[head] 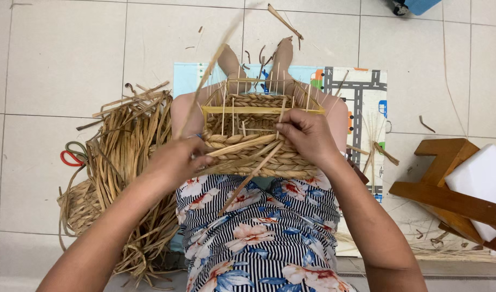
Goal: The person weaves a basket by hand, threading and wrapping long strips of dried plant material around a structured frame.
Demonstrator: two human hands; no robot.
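I have the half-woven basket resting on my lap, its braided walls built up and thin upright stakes poking out of the rim. My left hand is clenched around a flat straw strand at the basket's near left side, pulling it across the front wall. My right hand grips the rim on the right, fingers pressing the weave down beside a stake. As I judge it, the strand should stay taut and flat, pass close behind the stake, and seat snug on the row below while the right hand steadies the frame.

A heap of loose straw lies on the tiled floor just left of me, with red-handled scissors at its far edge. A wooden stool lies tipped to my right, well apart. A long loose strand sticks up across the basket and may tangle with my working one
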